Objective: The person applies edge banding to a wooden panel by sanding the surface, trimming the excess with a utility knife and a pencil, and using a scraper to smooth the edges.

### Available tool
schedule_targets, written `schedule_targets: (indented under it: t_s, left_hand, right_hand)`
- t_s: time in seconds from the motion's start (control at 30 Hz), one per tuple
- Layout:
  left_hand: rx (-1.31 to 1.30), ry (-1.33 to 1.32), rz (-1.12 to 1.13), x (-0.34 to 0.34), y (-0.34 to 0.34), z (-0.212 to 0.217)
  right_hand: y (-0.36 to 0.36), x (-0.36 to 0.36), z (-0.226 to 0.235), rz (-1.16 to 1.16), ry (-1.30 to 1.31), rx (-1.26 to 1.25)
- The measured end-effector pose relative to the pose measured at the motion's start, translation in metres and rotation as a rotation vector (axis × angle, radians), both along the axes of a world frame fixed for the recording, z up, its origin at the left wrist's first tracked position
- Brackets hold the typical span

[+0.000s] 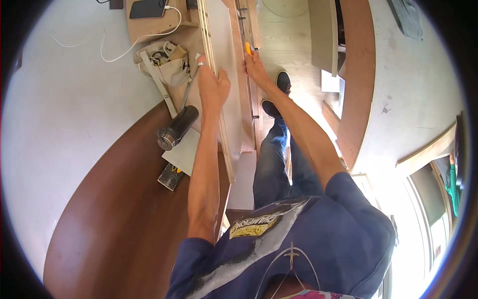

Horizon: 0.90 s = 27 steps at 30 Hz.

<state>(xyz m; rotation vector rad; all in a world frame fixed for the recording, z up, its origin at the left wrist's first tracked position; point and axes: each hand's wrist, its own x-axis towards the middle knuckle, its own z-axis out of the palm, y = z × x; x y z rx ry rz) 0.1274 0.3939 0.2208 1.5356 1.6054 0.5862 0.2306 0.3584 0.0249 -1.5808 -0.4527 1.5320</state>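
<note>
My left hand (211, 84) grips the edge of a pale plywood board (221, 45) that stands on edge beside a brown desk (114, 214); a ring shows on one finger. My right hand (256, 67) is on the other side of the board, closed around a small yellow tool (247, 48) held against a strip of wood or metal rail there. Both forearms reach forward from my blue T-shirt. My jeans and dark shoes (279, 92) show below, on a light wooden floor.
On the desk lie a dark metal flask (177, 128), a pale sheet (185, 152), a small black and yellow object (171, 175), a canvas tool pouch (167, 60), a phone (147, 8) with a white cable. A curved brown panel (358, 84) stands right; windows at far right.
</note>
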Motion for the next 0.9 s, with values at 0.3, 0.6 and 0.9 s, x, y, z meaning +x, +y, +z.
schedule_targets:
  t_s: [0.3,0.6,0.9]
  left_hand:
    - [0.014,0.204,0.009,0.028,-0.007,0.003]
    - [-0.023,0.182,0.079,0.019,-0.008,0.017]
    - [-0.119,0.164,0.084,0.033,-0.006,0.017]
  right_hand:
    - [0.104,0.011,-0.059,0.066,-0.339,-0.044]
    - [0.131,-0.021,-0.056,0.070,-0.484,-0.059]
    - [0.132,-0.012,-0.079,0.011,-0.527,-0.027]
